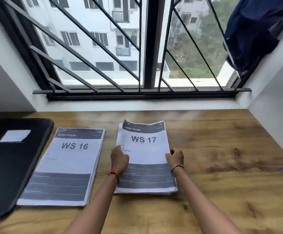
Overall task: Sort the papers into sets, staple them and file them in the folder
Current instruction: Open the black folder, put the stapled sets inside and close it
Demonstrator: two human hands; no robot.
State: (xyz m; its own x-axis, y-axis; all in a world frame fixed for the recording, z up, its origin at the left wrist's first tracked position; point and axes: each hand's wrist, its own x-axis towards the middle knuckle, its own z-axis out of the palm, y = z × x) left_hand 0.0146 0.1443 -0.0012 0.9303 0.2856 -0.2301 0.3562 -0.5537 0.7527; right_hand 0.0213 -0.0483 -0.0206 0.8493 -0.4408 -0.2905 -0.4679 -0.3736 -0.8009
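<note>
Left hand (119,158) and right hand (175,157) closed on the WS 17 stack (144,144).
Headed "LIVING ROOM", it is held by its side edges on the table (221,149); the WS 16 stack (66,166) is laid left of it, beside the black folder (10,174).

Desk (230,149) lies open right of WS 17 stack (145,144); WS 16 stack (66,166) and folder (7,166) fill left.

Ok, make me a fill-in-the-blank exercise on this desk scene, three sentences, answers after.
1. The left hand and right hand grip the stack headed WS ____.
2. The WS 16 stack lies between that stack and the black ____.
3. The thread on the left wrist is ____.
Missing words: 17; folder; red.
</note>
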